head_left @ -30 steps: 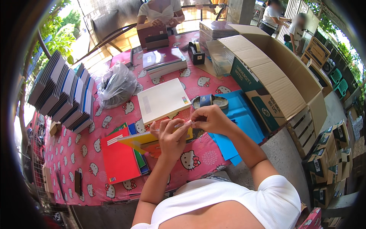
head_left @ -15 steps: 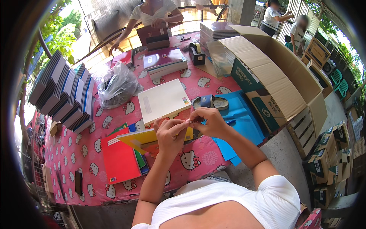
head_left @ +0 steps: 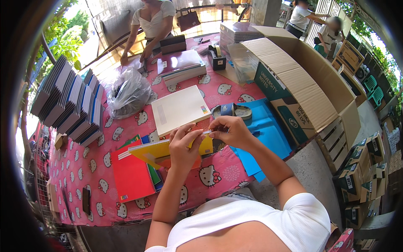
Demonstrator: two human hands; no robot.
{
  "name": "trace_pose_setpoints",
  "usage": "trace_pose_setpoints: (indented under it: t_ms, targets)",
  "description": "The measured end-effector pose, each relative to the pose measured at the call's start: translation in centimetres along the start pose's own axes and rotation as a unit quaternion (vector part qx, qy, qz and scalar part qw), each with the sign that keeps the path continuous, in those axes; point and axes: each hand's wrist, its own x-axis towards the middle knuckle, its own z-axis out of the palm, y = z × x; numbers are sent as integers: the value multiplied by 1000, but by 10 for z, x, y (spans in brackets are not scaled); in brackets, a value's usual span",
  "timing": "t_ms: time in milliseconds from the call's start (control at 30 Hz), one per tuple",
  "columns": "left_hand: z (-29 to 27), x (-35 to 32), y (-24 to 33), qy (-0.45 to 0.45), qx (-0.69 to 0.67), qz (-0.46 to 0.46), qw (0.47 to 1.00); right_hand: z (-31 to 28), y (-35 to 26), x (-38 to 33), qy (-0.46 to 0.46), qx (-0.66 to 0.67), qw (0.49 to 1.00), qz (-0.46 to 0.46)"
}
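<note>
My left hand [head_left: 183, 145] and my right hand [head_left: 228, 129] meet over the table, fingertips pinched on a small whitish piece [head_left: 207, 132], too small to name. Below them a yellow notebook [head_left: 147, 154] stands tilted, partly hidden by my left hand and forearm. A red notebook [head_left: 133, 174] lies flat at its left, over green and blue ones. Just beyond my hands rests a cream-covered notebook stack [head_left: 178, 110]. Blue plastic sheets [head_left: 264, 145] lie to the right of my right hand, with a tape roll [head_left: 228, 111] at their far edge.
Tall notebook stacks [head_left: 69, 101] stand at the left, near a grey plastic bag [head_left: 128, 93]. A big open carton [head_left: 294, 84] fills the right side. A black tape dispenser [head_left: 216, 58] and maroon notebooks [head_left: 182, 67] lie farther back. A co-worker [head_left: 153, 21] stands across the table.
My fingers have drawn slightly apart, showing more of the small whitish piece. The co-worker has moved left and leans over the table; a dark bag now shows behind.
</note>
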Motion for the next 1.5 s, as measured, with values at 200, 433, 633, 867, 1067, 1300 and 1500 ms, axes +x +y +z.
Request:
trace_pose_setpoints:
  t_ms: [200,433,633,867,1067,1300,1500]
  targets:
    - [-4,3,10,18,138,65,988,4,0,-1,16,7,1000,-15]
    - [-3,-1,5,-11,103,-6,995,-15,0,3,-41,55,997,-24]
    - [-3,-3,3,-10,80,0,997,-9,4,3,-63,57,996,9]
    - [2,0,6,2,84,14,996,-22,-5,10,-95,-45,991,-85]
    - [0,-1,8,5,84,0,996,-18,-5,12,-143,-97,984,-32]
    - [-1,-2,5,0,81,23,996,-10,-6,2,-62,-163,978,-113]
    - [-1,-3,5,1,99,21,995,-7,-11,3,-50,-153,981,-106]
